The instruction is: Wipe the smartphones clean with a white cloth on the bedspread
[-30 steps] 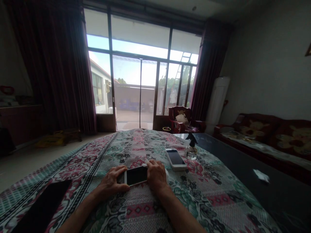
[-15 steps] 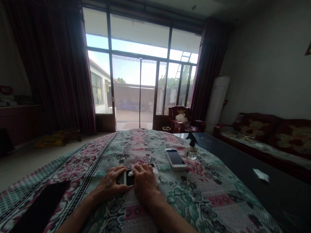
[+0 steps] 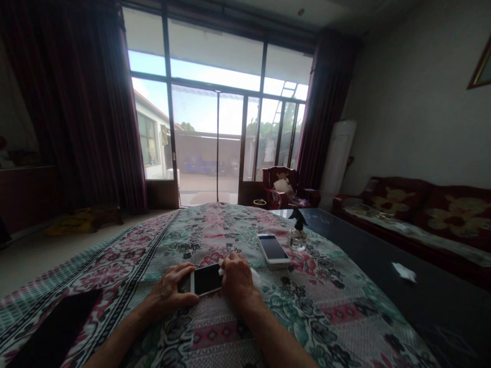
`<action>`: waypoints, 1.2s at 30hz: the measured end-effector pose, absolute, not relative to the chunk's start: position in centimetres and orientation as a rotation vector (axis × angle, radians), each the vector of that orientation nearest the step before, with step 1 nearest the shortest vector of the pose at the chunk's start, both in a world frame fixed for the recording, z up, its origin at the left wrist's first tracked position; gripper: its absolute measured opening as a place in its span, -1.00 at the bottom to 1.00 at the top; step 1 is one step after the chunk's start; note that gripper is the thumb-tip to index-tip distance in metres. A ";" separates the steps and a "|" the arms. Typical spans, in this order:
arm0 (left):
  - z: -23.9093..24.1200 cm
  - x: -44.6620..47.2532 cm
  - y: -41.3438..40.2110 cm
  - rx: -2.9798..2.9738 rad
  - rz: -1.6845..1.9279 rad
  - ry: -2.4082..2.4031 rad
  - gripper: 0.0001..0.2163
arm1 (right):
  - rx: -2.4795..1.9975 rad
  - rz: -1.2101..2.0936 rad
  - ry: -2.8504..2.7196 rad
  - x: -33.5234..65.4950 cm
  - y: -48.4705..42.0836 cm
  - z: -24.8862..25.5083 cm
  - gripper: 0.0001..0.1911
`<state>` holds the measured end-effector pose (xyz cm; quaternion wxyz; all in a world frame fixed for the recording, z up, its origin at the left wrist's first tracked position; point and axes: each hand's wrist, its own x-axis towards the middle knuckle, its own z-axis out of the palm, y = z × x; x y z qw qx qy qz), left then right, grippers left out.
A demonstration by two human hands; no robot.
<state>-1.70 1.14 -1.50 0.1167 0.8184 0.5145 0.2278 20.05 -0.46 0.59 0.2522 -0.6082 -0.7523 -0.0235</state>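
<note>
At the far left a dark purple curtain [image 3: 80, 117] hangs beside the glass doors [image 3: 195, 148]; nearer me, a flat black object [image 3: 53, 327] lies on the patterned cloth [image 3: 215, 332] spread before me. Next comes my left hand [image 3: 169, 289]: thumb at the near corner, fingers at the far corner, a grip spanning the left end of the phone [image 3: 206, 279]. The phone lies sideways on the cloth between my hands, dark screen up, its left part uncovered. Over its right end sits my right hand [image 3: 238, 278], fingers drawn together and pinching a white tissue [image 3: 255, 280] that shows on both sides of the hand. Beyond it to the right, a second phone [image 3: 273, 249], white-framed, lies face up, and just beside that stands a clear bottle [image 3: 297, 239] with a black spray head. Further right, a white scrap [image 3: 404, 272] rests on the dark tabletop [image 3: 368, 266] — well apart from both hands — with a red-brown sofa [image 3: 418, 189] behind it along the wall.
</note>
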 end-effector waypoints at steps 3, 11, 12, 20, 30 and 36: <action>-1.2 -1.5 0.9 2.394 0.644 1.516 -0.37 | -1.635 -0.060 -1.982 20.7 -0.4 0.4 -0.81; -1.3 -1.5 1.1 2.411 0.648 1.508 -0.39 | -1.414 -0.019 -2.111 18.8 -0.9 -0.4 -0.74; -1.4 -1.5 1.1 2.409 0.649 1.506 -0.38 | -1.401 -0.017 -2.102 18.7 -0.8 -0.5 -0.69; -1.7 -1.8 1.4 2.393 0.656 1.500 -0.36 | -1.499 -0.030 -2.149 21.7 0.3 0.3 -0.78; -1.5 -1.7 1.2 2.394 0.581 1.508 -0.31 | -1.459 -0.035 -2.002 25.0 1.4 -0.9 -0.69; -1.6 -1.8 1.4 2.404 0.531 1.527 -0.30 | -1.435 -0.043 -1.951 24.9 1.0 -1.5 -0.71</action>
